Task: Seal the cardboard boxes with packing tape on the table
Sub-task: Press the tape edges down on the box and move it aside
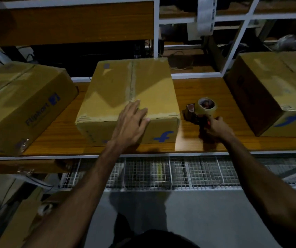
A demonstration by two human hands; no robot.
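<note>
A closed cardboard box (111, 90) stands in the middle of the wooden table (193, 140), with a strip of tape along its top seam. My left hand (132, 122) lies flat on the box's near top edge, fingers apart, holding nothing. To the right of the box a tape dispenser (200, 111) with a roll of clear packing tape rests on the table. My right hand (217, 127) grips the dispenser's handle.
A second cardboard box (23, 104) lies at the left end of the table and a third (276, 90) at the right end. White shelf posts (155, 27) rise behind the table. A wire mesh rack (161, 174) runs below the table's front edge.
</note>
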